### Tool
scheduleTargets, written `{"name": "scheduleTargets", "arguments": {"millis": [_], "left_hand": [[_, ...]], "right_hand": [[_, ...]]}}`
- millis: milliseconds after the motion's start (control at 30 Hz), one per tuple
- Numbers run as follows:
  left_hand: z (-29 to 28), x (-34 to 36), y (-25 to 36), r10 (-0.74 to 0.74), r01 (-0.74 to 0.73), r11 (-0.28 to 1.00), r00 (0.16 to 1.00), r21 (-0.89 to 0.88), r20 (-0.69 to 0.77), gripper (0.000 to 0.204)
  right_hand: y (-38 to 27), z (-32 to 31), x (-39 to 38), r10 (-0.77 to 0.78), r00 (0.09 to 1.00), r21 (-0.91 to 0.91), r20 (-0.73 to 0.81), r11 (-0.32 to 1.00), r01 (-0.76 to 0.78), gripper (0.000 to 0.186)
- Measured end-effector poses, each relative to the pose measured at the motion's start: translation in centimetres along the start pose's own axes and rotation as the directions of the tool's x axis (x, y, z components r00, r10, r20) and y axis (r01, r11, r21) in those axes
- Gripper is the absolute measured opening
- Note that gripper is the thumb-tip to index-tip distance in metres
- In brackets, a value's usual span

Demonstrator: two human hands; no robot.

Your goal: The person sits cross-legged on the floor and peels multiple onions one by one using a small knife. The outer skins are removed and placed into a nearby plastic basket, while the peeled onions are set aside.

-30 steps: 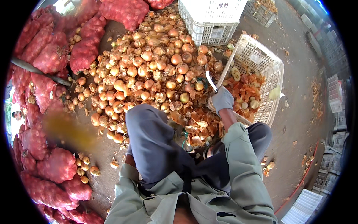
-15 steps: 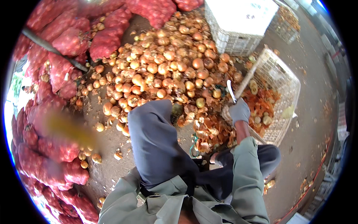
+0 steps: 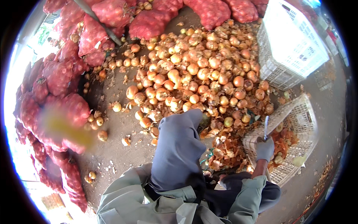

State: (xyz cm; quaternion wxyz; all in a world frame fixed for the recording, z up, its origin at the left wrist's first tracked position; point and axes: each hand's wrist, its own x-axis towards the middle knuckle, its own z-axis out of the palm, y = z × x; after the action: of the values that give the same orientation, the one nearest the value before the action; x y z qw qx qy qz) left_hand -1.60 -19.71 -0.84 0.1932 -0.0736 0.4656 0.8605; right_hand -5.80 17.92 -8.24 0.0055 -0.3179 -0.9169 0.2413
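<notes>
One knife [image 3: 266, 127] in my right hand [image 3: 265, 150], fingers wrapped round it, at the crate [image 3: 305, 122]; view swung left, knife seemingly idle; left hand hidden.

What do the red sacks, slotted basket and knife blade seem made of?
Red sacks: perhaps plastic netting, thin enough to bulge lumpily. Slotted basket: likely moulded plastic, dull off-white, with regular openings. Knife blade: seemingly smooth metal, judging by its pale shine.

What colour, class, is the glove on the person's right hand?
The glove on the right hand is grey, seen best in the head view.
</notes>
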Motion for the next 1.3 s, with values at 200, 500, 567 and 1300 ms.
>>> {"name": "scheduleTargets", "arguments": {"millis": [200, 500, 567, 1300], "left_hand": [[-0.8, 1.3, 0.3, -0.105, 0.107, 0.994, 0.993, 0.034, -0.063, 0.022], [-3.3, 4.5, -0.3, -0.379, 0.389, 0.912, 0.92, 0.126, -0.099, 0.024], [-5.2, 3.5, -1.2, -0.479, 0.49, 0.85, 0.872, 0.194, -0.102, 0.025], [-48.2, 16.9, 3.7, 0.419, 0.398, 0.657, 0.513, 0.64, -0.749, 0.066]], "right_hand": [[-0.9, -0.3, 0.2, 0.053, 0.999, -0.129, 0.009, 0.99, -0.052, 0.028], [0.0, 0.8, 0.7, 0.235, 0.972, -0.063, 0.031, 0.971, -0.232, 0.032], [-0.5, 0.5, 0.5, 0.23, 0.972, -0.119, 0.046, 0.967, -0.223, 0.031], [-0.8, 0.1, -1.4, 0.24, 0.961, -0.371, -0.139, 0.887, -0.275, 0.021]]}}
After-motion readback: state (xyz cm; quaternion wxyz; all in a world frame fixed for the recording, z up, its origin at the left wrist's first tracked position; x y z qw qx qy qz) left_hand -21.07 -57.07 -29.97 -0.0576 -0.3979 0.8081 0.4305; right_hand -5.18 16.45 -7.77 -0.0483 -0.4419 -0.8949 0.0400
